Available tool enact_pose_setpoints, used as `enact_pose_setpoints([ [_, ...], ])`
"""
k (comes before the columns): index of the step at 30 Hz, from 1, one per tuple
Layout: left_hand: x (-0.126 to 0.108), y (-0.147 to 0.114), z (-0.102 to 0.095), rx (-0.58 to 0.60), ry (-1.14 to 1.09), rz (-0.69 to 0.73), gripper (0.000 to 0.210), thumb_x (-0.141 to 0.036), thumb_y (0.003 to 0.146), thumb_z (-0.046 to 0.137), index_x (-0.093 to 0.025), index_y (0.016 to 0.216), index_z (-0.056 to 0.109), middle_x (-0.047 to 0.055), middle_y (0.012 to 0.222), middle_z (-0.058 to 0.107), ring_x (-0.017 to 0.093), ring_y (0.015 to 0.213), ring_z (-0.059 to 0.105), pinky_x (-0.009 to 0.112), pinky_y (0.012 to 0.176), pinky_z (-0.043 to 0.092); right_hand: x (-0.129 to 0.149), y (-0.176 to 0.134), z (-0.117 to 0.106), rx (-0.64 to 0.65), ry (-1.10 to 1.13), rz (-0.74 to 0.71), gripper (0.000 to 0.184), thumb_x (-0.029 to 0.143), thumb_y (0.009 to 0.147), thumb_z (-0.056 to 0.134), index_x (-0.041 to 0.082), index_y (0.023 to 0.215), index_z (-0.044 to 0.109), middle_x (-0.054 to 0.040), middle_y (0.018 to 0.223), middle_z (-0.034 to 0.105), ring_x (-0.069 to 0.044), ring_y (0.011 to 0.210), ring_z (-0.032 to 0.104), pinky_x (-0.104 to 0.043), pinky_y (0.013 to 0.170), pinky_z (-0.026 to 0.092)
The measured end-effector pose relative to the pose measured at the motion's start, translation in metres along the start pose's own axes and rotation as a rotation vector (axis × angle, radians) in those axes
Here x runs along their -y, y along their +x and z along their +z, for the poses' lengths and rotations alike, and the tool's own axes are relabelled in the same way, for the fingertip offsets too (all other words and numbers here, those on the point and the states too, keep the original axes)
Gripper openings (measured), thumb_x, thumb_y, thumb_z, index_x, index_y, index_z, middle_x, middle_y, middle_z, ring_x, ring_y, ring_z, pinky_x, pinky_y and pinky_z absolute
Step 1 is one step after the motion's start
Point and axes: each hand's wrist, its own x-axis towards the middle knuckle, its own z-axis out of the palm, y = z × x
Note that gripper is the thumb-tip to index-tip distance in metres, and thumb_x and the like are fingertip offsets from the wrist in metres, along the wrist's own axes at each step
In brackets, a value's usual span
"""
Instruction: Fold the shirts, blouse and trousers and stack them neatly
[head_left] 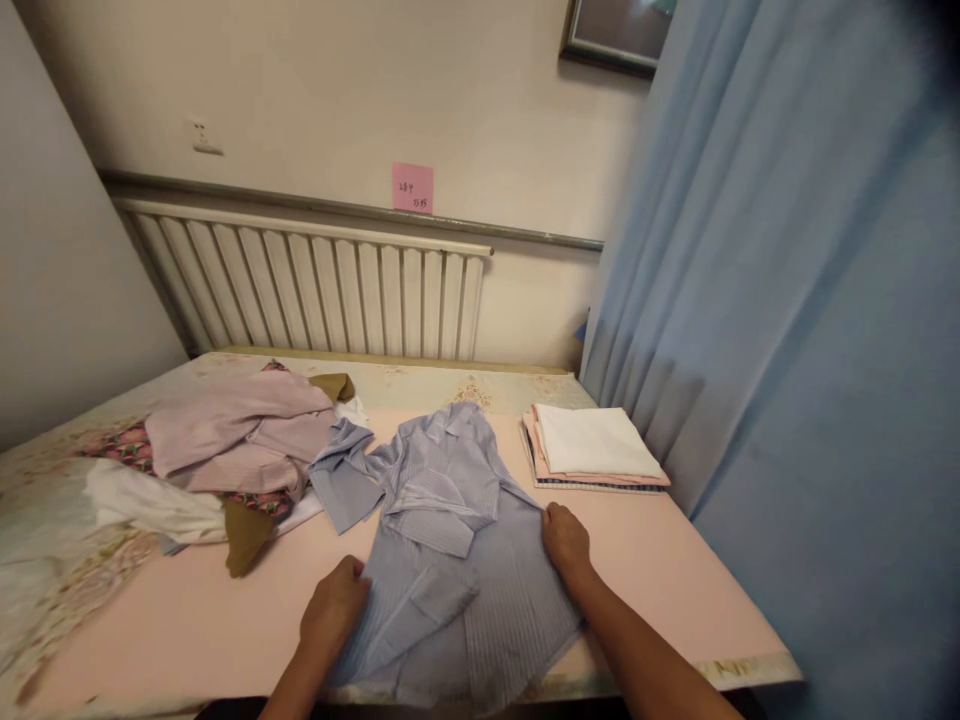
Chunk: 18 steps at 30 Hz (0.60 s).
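Note:
A blue-grey striped shirt lies spread on the bed, its collar away from me and its hem at the near edge. One sleeve is folded over the front; the other reaches out to the left. My left hand is closed on the shirt's left edge, low down. Higher on the opposite side, my right hand pinches the right edge. The fabric between my hands is wrinkled, with a loose fold near the hem.
A heap of mixed clothes lies to the left of the shirt. On the right sits a stack of folded garments, white on top. A blue curtain hangs along the right side. Behind the bed stand a radiator and the wall.

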Motion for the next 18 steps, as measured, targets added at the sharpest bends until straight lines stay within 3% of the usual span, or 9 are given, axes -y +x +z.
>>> enact_pose_setpoints([
  [9,0.003,0.004,0.002,0.007,-0.016,0.019,0.015,-0.028,0.083,0.041,-0.022,0.088,0.053,0.006,0.089,0.069,0.023,0.089,0.065,0.030,0.074,0.043,-0.013,0.001,0.002,-0.075,-0.035,0.015,0.019,0.025,0.095,0.042,0.016,0.092,0.059,-0.0084,0.092,0.064,-0.019,0.087,0.059,-0.027,0.070,0.035],
  [18,-0.012,0.039,0.005,0.012,-0.111,0.015,0.019,-0.028,0.085,0.044,-0.019,0.089,0.060,0.006,0.093,0.071,0.020,0.092,0.065,0.026,0.073,0.042,0.004,0.016,0.007,-0.141,-0.105,-0.181,0.013,0.025,0.092,0.049,0.017,0.093,0.059,-0.0094,0.094,0.060,-0.022,0.094,0.052,-0.029,0.080,0.033],
])
